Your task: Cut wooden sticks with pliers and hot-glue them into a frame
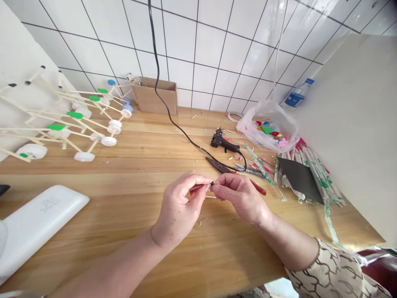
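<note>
Over the middle of the wooden table (130, 215), my left hand (182, 203) and my right hand (238, 194) meet fingertip to fingertip. A small black piece (212, 183) sits between them, pinched by the thumb and forefinger of each hand. A thin pale stick (211, 197) shows just below the fingertips; whether it is held or lies on the table I cannot tell. Pliers with red handles (259, 187) lie partly behind my right hand. Beyond them are scissors (248, 168) and a black glue gun (225, 142) with its cord.
Stick models with white wheels (108, 141) stand at the left, behind a white device (46, 223). A cardboard box (155, 99) is by the tiled wall. At the right are a plastic bag of coloured pieces (269, 128), wrapped sticks (321, 174), black sheet (300, 180) and a bottle (297, 96).
</note>
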`<state>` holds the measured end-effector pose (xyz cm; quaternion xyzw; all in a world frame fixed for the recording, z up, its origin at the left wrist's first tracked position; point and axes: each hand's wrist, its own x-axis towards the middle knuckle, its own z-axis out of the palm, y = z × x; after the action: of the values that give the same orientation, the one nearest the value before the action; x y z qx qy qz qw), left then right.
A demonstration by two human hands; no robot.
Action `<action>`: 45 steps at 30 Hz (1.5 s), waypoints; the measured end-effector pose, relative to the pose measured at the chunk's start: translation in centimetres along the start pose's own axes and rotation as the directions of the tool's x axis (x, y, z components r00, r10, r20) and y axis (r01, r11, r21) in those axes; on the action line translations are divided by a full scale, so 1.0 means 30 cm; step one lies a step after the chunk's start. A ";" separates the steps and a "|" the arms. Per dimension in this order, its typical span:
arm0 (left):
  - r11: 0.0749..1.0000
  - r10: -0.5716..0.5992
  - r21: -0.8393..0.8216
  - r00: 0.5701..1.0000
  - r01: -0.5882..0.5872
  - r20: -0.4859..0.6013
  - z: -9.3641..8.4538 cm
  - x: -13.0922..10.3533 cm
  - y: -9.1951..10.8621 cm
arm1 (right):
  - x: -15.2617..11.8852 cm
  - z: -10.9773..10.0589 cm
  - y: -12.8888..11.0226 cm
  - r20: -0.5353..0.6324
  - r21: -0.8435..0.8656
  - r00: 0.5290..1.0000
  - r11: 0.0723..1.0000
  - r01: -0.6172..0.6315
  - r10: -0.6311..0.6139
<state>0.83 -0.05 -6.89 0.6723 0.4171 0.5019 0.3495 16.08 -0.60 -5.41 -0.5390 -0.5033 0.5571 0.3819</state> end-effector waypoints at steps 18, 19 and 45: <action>0.890 0.404 0.239 0.915 -0.388 -0.020 -0.008 -0.003 -0.031 | 0.001 0.006 0.000 0.085 0.287 0.994 0.954 -0.085 0.063; 0.880 0.417 0.257 0.909 -0.400 -0.015 -0.009 -0.004 -0.033 | 0.001 0.005 0.000 0.088 0.295 0.994 0.951 -0.089 0.065; 0.959 0.191 0.184 0.970 -0.217 0.148 -0.017 0.016 -0.039 | 0.008 -0.016 -0.007 0.046 -0.252 0.998 0.966 0.063 -0.053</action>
<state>0.16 0.89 -7.61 0.7741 0.3701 0.4469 0.2532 16.51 -0.27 -5.21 -0.5575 -0.5932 0.4872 0.3162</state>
